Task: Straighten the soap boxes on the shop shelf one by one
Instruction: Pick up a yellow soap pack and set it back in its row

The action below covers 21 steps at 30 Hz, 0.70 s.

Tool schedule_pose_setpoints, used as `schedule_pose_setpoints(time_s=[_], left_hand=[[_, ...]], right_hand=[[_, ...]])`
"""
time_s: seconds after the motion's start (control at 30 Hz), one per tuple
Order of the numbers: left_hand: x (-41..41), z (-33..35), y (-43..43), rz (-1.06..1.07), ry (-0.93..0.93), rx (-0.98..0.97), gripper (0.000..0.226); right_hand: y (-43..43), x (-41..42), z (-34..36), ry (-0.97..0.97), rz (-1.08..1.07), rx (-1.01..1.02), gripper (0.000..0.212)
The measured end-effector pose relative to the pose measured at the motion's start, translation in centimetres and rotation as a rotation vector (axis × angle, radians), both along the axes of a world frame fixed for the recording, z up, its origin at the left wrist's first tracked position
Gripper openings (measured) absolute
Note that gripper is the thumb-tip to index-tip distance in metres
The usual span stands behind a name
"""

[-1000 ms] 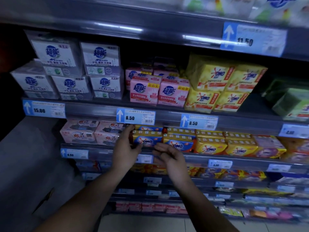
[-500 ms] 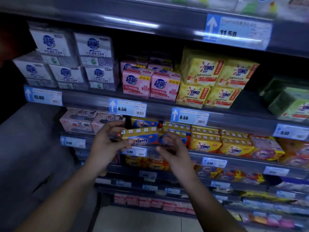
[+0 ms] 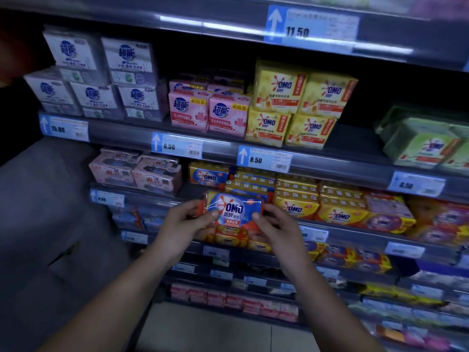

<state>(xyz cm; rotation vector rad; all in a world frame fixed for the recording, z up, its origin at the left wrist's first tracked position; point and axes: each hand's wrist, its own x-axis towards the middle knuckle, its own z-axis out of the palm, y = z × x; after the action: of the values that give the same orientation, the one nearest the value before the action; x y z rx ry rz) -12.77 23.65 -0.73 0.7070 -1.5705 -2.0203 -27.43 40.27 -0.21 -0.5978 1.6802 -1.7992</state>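
Observation:
An OMO soap box (image 3: 234, 209), yellow with a blue and red face, is held in front of the third shelf (image 3: 355, 231) with its printed face towards me. My left hand (image 3: 185, 224) pinches its left end, thumb on the front. My right hand (image 3: 278, 226) pinches its right end the same way. Behind it, one more blue-faced OMO box (image 3: 208, 175) stands at the back of the shelf, and a row of yellow OMO boxes (image 3: 295, 199) runs to the right.
Pink soap packs (image 3: 135, 171) sit left of the gap on the same shelf. Above are white packs (image 3: 101, 80), pink packs (image 3: 210, 110), yellow OMO packs (image 3: 299, 102) and green packs (image 3: 426, 141). Lower shelves hold more boxes. Price strips line each shelf edge.
The blue-faced box has come off the shelf and down towards me, turned so its front faces me. My right hand, empty before, now grips its right end.

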Motion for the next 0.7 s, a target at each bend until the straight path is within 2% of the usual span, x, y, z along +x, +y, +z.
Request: schedule_pose_setpoints(time_s=[0.13,0.33,0.4,0.53,0.7], left_hand=[[0.0,0.0,0.9,-0.004,0.000,-0.073,0.042],[0.2,-0.9,-0.7,0.034,0.064,-0.259,0.039],[0.2,-1.3,-1.5,0.009,0.055,-0.258,0.045],[-0.1,-2.2,-2.7,-0.014,0.094,-0.235,0.043],[-0.1,-2.8,-3.3,-0.011,0.108,-0.189,0.047]], right_hand=[[1.2,-0.5,0.3,0.026,0.022,-0.004,0.036],[1.0,-1.1,-1.1,0.015,0.029,-0.042,0.016],[0.7,-1.0,-1.3,0.043,0.011,-0.023,0.020],[-0.1,-0.8,-1.6,0.084,0.000,-0.021,0.027],[-0.7,-0.1,-1.8,0.037,-0.045,-0.072,0.018]])
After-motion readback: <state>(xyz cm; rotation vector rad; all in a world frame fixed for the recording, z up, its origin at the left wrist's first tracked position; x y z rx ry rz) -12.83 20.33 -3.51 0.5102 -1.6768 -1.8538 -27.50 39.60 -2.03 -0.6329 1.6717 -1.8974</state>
